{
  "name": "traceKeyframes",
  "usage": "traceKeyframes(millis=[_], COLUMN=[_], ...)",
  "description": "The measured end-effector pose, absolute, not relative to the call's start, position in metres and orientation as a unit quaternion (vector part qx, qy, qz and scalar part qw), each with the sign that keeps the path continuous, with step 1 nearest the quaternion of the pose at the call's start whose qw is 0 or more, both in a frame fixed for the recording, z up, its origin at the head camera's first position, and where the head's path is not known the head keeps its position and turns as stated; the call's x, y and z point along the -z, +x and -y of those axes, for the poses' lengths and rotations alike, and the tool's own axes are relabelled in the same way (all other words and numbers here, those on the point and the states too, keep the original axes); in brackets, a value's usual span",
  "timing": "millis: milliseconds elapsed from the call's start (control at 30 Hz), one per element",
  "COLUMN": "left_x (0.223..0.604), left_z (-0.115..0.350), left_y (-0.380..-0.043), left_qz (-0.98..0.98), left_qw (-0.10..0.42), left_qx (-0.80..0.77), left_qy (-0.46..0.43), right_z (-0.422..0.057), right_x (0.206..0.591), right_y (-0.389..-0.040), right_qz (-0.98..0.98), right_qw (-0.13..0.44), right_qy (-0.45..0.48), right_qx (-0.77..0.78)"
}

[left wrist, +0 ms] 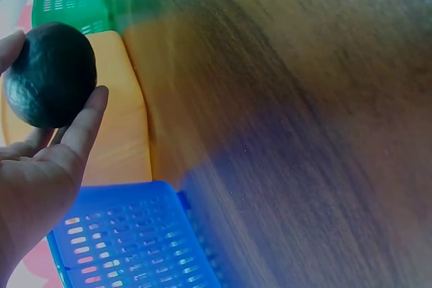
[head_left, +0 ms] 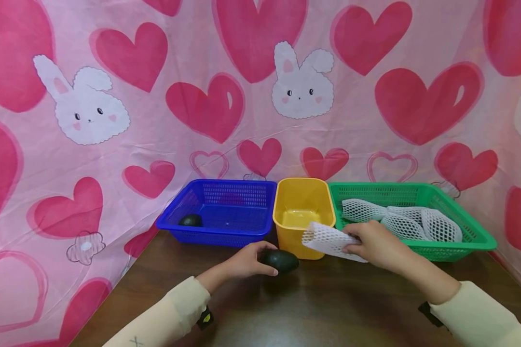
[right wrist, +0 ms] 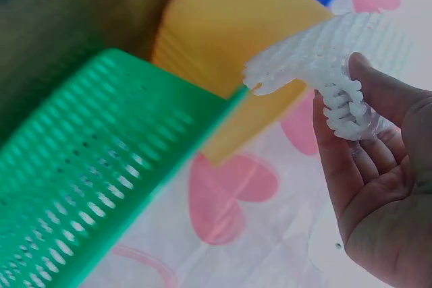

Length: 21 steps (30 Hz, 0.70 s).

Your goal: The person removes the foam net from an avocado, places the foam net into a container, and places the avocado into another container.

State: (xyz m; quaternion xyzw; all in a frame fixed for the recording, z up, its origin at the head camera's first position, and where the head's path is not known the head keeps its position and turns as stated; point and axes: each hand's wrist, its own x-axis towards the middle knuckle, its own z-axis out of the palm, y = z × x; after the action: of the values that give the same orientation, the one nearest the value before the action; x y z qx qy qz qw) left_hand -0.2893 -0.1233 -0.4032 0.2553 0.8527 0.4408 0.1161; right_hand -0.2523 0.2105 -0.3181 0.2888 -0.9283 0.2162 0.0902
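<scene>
An avocado (head_left: pixel 282 261), dark green and nearly black, is held by my left hand (head_left: pixel 248 260) above the table, in front of the yellow bin (head_left: pixel 304 249). In the left wrist view, thumb and fingers curl round the avocado (left wrist: pixel 52 75). My right hand (head_left: pixel 375 243) pinches a white foam fruit net (head_left: pixel 327 239) in front of the bin's right side. The right wrist view shows the thumb pressing the net (right wrist: pixel 337 52) against the fingers; its tube looks limp, with nothing visible inside. Avocado and net are apart.
At left, a blue basket (head_left: pixel 226 236) holds one dark avocado (head_left: pixel 190 220). A green basket (head_left: pixel 473 236) at right holds several white-netted pieces (head_left: pixel 442 225). The yellow bin stands between them. Behind hangs a pink cloth (head_left: pixel 252 115) with hearts and rabbits. The brown wooden table (head_left: pixel 312 308) lies below.
</scene>
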Motion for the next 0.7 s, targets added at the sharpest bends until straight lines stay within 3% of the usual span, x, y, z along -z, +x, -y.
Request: traceKeyframes(millis=[167,700], left_x=[0.401,0.395], left_z=[0.125,0.131], left_y=[-0.288,-0.284], left_qz=[-0.853,-0.847], left_qw=[0.118,0.126], left_qx=[-0.440,-0.451], left_qy=[0.253,0.252], right_z=[-0.202,-0.155], right_x=[0.302,0.290], right_y=[-0.262,-0.322], right_qz=[0.928,0.932], right_qw=[0.116,0.101], right_qy=[0.263,0.125], right_qx=[-0.237,-0.326])
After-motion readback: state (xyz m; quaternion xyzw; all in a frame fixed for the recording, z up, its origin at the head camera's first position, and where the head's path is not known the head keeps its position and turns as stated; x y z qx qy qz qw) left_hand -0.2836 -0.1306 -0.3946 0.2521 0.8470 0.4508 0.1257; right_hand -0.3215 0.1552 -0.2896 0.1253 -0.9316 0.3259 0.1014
